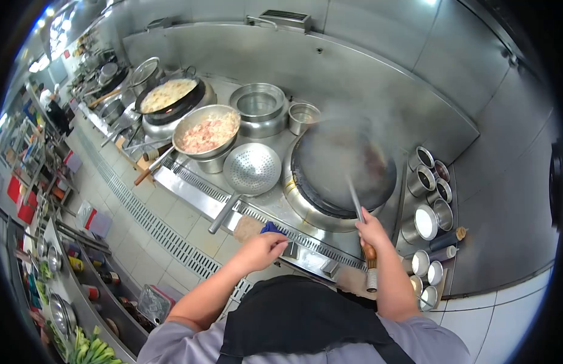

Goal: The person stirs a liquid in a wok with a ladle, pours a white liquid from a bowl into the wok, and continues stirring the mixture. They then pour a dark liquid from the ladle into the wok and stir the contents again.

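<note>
My right hand [372, 230] is closed around the wooden handle of a long metal wok tool [355, 199]. The tool's far end disappears into steam over a large dark wok [378, 182] on the burner, so its shape is hidden. Steam also covers most of what is inside the wok. My left hand [262, 251] hovers by the stove's front edge, its fingers curled together; whether anything is in them is hidden. Just beyond those fingers are a blue item [272, 228] and a folded brown cloth [248, 229]. A perforated strainer [252, 168] rests on the stove, its handle pointing toward me.
Left of the strainer, a pan [207, 131] of pinkish pieces sits over a pot. Farther left a second wok [168, 96] holds pale food. A lidless steel pot [257, 102] and small pot [303, 116] stand behind. Several seasoning containers [425, 222] line the right side.
</note>
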Available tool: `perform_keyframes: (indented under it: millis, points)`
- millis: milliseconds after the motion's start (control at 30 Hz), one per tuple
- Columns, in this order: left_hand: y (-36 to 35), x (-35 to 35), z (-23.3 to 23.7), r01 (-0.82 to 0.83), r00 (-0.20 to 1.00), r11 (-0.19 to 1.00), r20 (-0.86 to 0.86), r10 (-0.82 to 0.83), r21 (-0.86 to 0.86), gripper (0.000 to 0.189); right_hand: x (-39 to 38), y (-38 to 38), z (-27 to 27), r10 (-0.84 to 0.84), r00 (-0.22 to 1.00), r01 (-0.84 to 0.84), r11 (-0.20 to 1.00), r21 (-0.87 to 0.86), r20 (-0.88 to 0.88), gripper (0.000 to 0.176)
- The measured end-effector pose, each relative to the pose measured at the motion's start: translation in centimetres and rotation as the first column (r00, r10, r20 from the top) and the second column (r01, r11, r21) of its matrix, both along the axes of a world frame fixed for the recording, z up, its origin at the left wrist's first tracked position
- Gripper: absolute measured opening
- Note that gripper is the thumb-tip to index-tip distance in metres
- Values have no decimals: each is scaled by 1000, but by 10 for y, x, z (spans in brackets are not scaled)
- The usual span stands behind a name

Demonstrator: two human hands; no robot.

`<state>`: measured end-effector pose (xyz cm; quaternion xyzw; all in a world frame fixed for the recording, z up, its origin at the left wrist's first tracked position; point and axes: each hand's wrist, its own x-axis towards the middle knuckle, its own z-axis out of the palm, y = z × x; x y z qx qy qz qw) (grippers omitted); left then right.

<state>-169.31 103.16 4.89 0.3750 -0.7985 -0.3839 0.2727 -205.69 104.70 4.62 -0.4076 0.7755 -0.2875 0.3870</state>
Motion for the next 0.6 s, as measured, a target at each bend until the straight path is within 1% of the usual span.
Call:
perform_keyframes:
  millis: [33, 67, 100, 133, 200, 233, 267, 300, 333, 367, 400, 433, 467, 533, 600]
  points:
    - [-2, -12, 7, -8, 1000, 1000, 25, 7, 22, 25, -1, 13, 18, 83, 975, -95, 994, 49, 206, 63]
    - [-4, -23, 9, 4, 999, 1000, 32, -5, 20, 25, -11, 25, 43, 101, 976, -121, 988, 95, 192, 63]
    - [-7, -33, 11, -8, 1000, 1000, 16, 8, -1, 25, -21, 36, 63, 125, 992, -127, 984, 123, 27, 61]
    - [-10, -43, 14, -25, 1000, 999, 0, 25, -22, 25, -30, 39, 74, 154, 978, -133, 980, 151, -138, 59]
    - [-17, -67, 18, -7, 1000, 1000, 18, 7, -12, 25, -43, 28, 72, 38, 944, -28, 999, 34, -328, 55]
    - [-22, -81, 14, 15, 999, 993, 40, -10, -113, 25, -78, 10, 22, 49, 854, -127, 985, -116, -519, 58]
    - [-28, -94, 11, 36, 998, 976, 63, -23, -217, 26, -75, -6, 14, 17, 759, -101, 991, -92, -651, 57]
    - [-34, -108, 8, 38, 997, 975, 68, -24, -218, 26, -63, -25, 13, -12, 643, -69, 995, -73, -766, 57]
    - [-41, -123, 5, 54, 997, 933, 75, -29, -356, 26, -51, -43, 11, -32, 759, 27, 999, -18, -650, 57]
    - [-47, -137, 2, 67, 996, 873, 80, -32, -484, 26, -39, -56, 6, -36, 884, 56, 998, 29, -466, 58]
    - [-55, -148, -2, 68, 996, 874, 79, -34, -481, 26, -34, -63, -17, -23, 945, 16, 1000, -26, -326, 59]
    - [-62, -158, -5, 127, 978, 858, 205, -26, -498, 25, -17, -61, -14, -2, 997, 1, 1000, -11, -81, 60]
    - [-66, -165, -9, 191, 945, 841, 328, -17, -506, 25, -6, -52, -11, -12, 991, 17, 999, -36, 134, 61]
    - [-66, -173, -7, 194, 937, 849, 349, -12, -492, 22, -13, -22, 7, 160, 913, -175, 985, 5, 375, 60]
    - [-60, -174, 7, 163, 903, 952, 429, -38, -259, 26, -36, 22, 23, 81, 875, -142, 986, 92, 477, 61]
